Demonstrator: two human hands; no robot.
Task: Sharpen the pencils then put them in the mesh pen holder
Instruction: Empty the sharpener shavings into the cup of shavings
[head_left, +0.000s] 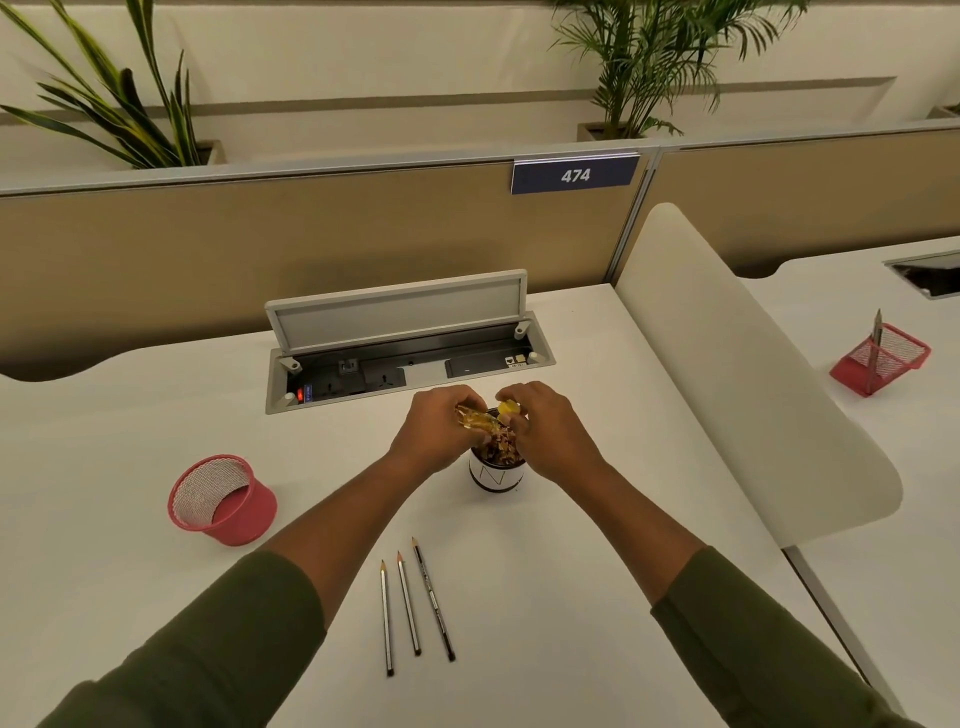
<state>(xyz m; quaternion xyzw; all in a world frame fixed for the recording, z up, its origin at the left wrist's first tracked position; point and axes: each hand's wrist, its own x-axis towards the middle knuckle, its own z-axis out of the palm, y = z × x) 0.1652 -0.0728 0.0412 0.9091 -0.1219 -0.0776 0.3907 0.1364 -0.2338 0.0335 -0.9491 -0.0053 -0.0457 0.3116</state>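
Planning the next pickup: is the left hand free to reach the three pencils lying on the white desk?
Probably not yet: the left hand grips a clear amber sharpener casing over the shavings cup. The three pencils lie unobstructed.

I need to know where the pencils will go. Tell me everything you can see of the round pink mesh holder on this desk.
The pink mesh holder is a round wire-mesh cup with a solid pink rim and base. It looks empty and stands on the white desk, seeming to lean left, apart from both hands and left of the three pencils. Nothing touches it.
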